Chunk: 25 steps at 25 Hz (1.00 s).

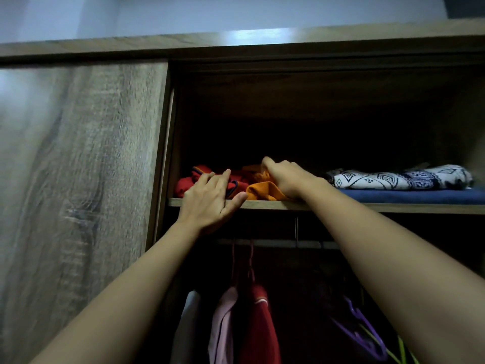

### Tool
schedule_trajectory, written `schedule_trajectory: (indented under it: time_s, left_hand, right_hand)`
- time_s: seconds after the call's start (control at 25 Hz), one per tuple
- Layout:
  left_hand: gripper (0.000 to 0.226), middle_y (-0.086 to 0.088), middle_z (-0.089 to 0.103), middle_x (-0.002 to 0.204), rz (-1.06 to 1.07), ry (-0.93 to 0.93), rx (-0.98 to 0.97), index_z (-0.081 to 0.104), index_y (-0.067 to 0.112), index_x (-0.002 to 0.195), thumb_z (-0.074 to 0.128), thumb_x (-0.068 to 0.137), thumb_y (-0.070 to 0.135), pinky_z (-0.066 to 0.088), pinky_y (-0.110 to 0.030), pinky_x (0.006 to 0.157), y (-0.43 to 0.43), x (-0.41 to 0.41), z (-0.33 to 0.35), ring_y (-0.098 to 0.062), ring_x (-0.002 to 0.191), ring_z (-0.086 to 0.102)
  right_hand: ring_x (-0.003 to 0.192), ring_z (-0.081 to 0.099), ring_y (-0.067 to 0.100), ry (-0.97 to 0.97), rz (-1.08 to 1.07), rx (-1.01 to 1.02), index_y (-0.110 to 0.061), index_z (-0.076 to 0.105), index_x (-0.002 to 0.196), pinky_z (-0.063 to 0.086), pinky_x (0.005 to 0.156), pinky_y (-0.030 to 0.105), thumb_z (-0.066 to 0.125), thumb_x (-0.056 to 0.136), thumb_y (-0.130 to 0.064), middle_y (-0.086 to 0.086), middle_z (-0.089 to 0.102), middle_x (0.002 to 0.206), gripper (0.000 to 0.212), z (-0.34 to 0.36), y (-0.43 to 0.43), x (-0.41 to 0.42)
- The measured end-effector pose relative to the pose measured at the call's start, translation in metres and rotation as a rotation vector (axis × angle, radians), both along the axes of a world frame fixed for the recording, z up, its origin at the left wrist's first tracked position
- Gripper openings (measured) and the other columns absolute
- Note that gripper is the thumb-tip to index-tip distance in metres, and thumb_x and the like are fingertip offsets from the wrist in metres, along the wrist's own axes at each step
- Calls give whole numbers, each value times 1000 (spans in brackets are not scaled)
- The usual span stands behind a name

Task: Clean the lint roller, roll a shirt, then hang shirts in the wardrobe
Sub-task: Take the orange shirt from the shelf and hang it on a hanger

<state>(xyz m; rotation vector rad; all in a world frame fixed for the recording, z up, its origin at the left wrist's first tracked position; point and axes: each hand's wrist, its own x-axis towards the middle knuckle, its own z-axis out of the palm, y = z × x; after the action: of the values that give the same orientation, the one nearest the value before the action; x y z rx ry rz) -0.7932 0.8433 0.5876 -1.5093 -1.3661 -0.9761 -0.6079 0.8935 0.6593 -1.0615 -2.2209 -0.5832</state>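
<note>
Both my arms reach up to the top shelf (341,206) of an open wardrobe. My left hand (210,200) lies flat, fingers spread, against a crumpled red shirt (183,186) at the shelf's front edge. My right hand (283,179) is closed over an orange shirt (259,191) bunched beside the red one. Below the shelf a rail (278,243) carries hung clothes: a white one (187,327), a pink one (223,324) and a red one (259,327). No lint roller is in view.
A patterned white cloth (399,178) lies folded on a blue cloth (409,197) at the shelf's right. The wardrobe's wooden sliding door (78,179) covers the left side. Empty purple hangers (364,334) and green hangers (404,350) hang at lower right.
</note>
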Motion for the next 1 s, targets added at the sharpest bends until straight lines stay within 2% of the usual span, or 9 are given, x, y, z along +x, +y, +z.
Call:
schedule_trajectory:
  time_s: [0.08,0.16,0.24,0.28,0.4,0.52,0.6,0.72,1.0]
  left_hand:
    - [113,-5,47,141,-7,6,1,25,15,146,-21,65,79,46,-39,87,-1,0,1,-21,133,36]
    - [116,-6,47,140,-13,18,-4,23,15,146,-23,63,80,46,-39,87,-1,0,0,-22,132,37]
    - [118,-7,50,137,-3,37,8,24,14,146,-25,61,79,48,-38,84,-3,1,-1,-23,129,40]
    - [118,-8,51,136,-1,40,14,25,13,146,-25,61,79,48,-37,82,-4,2,-1,-23,127,41]
    - [112,-4,53,130,-23,30,40,20,16,147,-22,64,78,46,-33,73,-1,2,4,-20,119,44]
    - [101,-1,52,122,-40,20,15,14,20,148,-13,69,76,41,-30,69,0,0,12,-17,112,44]
    - [110,-2,47,125,12,15,2,22,19,147,-21,65,79,41,-33,81,1,-1,10,-18,115,42]
    - [110,-2,29,150,58,3,-56,29,24,145,-24,64,78,29,-42,105,6,-2,5,-20,135,28]
    - [117,2,21,156,57,-38,-148,23,26,146,-25,56,82,22,-45,112,4,-1,6,-21,144,15]
  right_hand:
    - [107,52,24,-10,40,-5,-23,33,133,44,83,39,63,84,-33,8,52,113,58,0,-6,1]
    - [123,43,30,-70,-71,62,-26,41,131,36,97,50,57,87,-37,11,46,129,48,0,-9,5]
    - [135,24,39,-66,-194,-21,-34,36,136,21,106,62,54,86,-46,14,22,148,54,1,-8,11]
    - [135,24,41,-44,-190,-127,-37,32,137,23,106,60,56,84,-50,16,17,150,60,1,-8,15]
    - [118,46,37,45,-44,-231,-39,18,139,40,92,42,63,79,-50,18,40,137,76,4,-9,21]
    - [116,50,35,156,-1,-167,-36,3,144,42,95,43,65,81,-41,19,45,132,89,1,-16,26]
    - [112,53,33,129,-17,-91,-25,17,144,44,90,38,66,81,-39,17,49,127,81,-4,-16,27]
    - [102,58,25,35,37,-23,-20,46,125,43,77,28,69,79,-40,8,58,112,55,-9,-17,22]
    - [108,51,27,-4,113,372,-17,48,116,46,86,38,65,79,-16,7,53,116,41,4,-35,24]
